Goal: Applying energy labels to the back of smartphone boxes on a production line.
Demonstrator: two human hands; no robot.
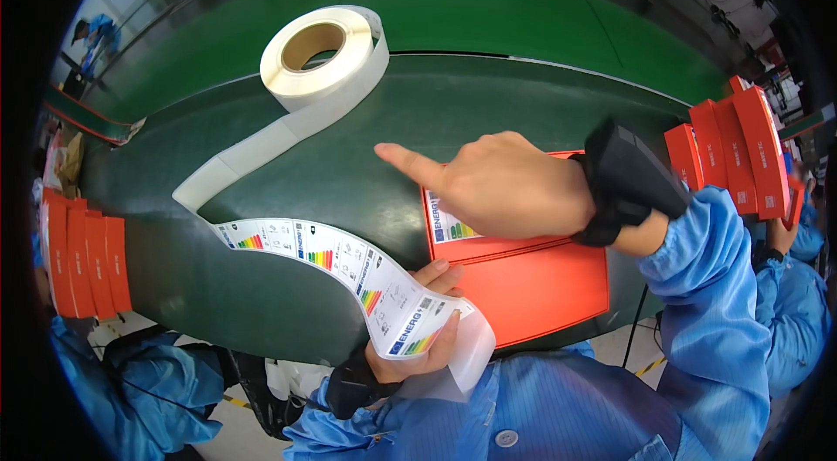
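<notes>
My left hand (442, 348) grips a strip of printed energy labels (375, 282) near the front edge of the table, thumb on top and fingers behind. Past the hand, its whitish backing curls down against my blue coat. The strip runs left, bends back, and leads to a large white label roll (277, 73) with a brown core. Over red-orange flat boxes (540, 291) is my right hand (519, 186), index finger stretched out to the left, its other fingers hidden. Partly beneath it, an energy label (449, 226) lies on the farther box surface.
Red-orange boxes stand stacked at the left (87, 261) and right (737, 147) ends of the dark green table (261, 313). Behind it runs a bright green belt (488, 21). Other people in blue coats (789, 304) are close on both sides. My wrists carry black devices (632, 173).
</notes>
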